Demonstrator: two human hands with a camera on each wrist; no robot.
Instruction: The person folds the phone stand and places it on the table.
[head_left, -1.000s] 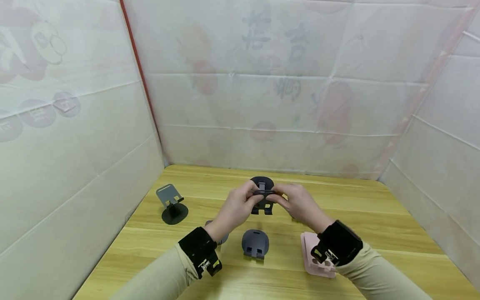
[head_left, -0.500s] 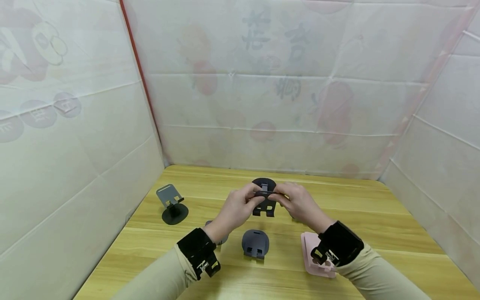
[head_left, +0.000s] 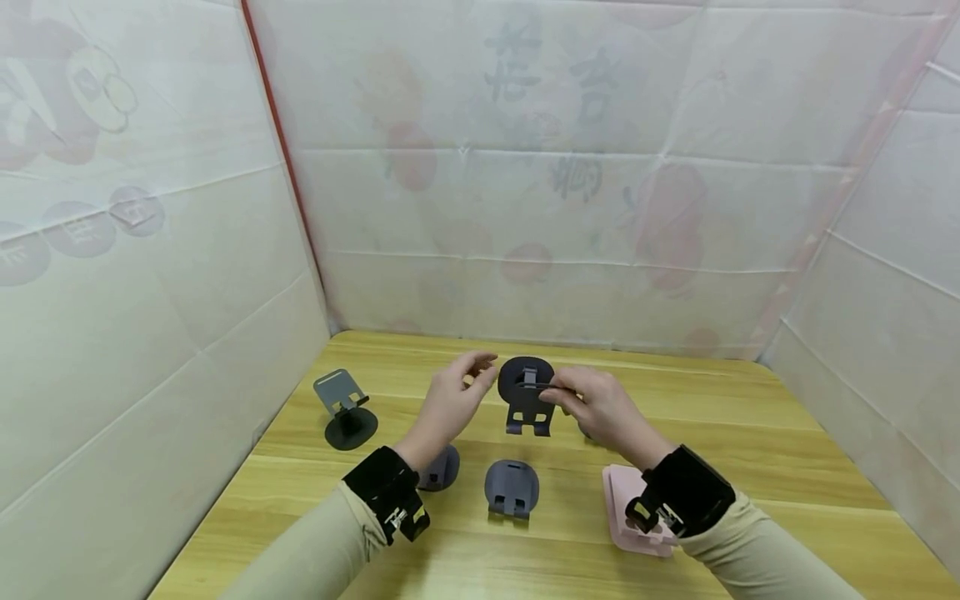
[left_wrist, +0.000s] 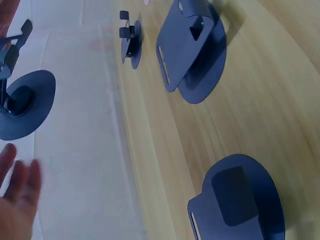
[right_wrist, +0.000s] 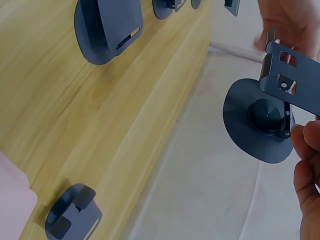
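I am holding a black phone stand (head_left: 527,398) up in the air over the middle of the table (head_left: 750,450), pinching it at its hinged arm with my right hand (head_left: 600,408). In the right wrist view its round base (right_wrist: 257,122) and slotted plate are facing the camera, my fingers (right_wrist: 307,150) curling in at its 4 o'clock edge. It looks like thin, stiff sheet metal: light, smooth enough to slip, and liable to fold at the joint, so I judge the arm by the hinge or the rim of the base the surest places to take it.

My left hand (head_left: 450,404) is hovering just off the stand at its 9 o'clock, fingers loosely bent and touching nothing.

Below on the table, a folded grey stand (head_left: 512,487) is lying at 6 o'clock, another (head_left: 441,468) partly behind my left wrist, a pink one (head_left: 626,508) at 4 o'clock, and an opened stand (head_left: 345,408) is standing well apart at 9 o'clock.
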